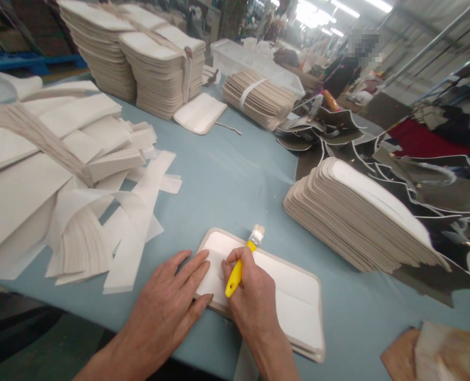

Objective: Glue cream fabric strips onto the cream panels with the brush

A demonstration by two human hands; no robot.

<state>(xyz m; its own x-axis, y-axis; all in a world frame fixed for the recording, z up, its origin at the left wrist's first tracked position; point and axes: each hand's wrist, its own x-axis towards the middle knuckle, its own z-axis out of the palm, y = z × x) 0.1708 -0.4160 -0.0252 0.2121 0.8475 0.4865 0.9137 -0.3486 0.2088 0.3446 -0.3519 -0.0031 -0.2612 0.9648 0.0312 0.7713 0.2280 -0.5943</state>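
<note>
Right hand (251,296): fingers clamped round the yellow handle of a small brush (243,260); the bristles sit just past the far edge of the flat white panel (290,301).
Left hand (171,301): lies flat with fingers spread a little apart, fingertips pressing the near left end of the panel, gripping nothing.
Panel: lies on the blue table (227,180) at the near edge, directly under both hands; beige border around a white face.
Hidden: the middle of the panel is covered by the right hand and wrist; its near right corner runs close to the table edge.
Cut off: both forearms leave the lower edge of the view; a brown sheet (437,352) at lower right is only partly in view.
Hard to make out: the dark pieces (417,174) at right overlap in a tangle; the far hall is glare and blur.
Stacks: fanned beige stack (358,217) right of the brush; loose white strips (111,211) left; tied bundles (155,58) at the back.
Writing: none legible anywhere.
</note>
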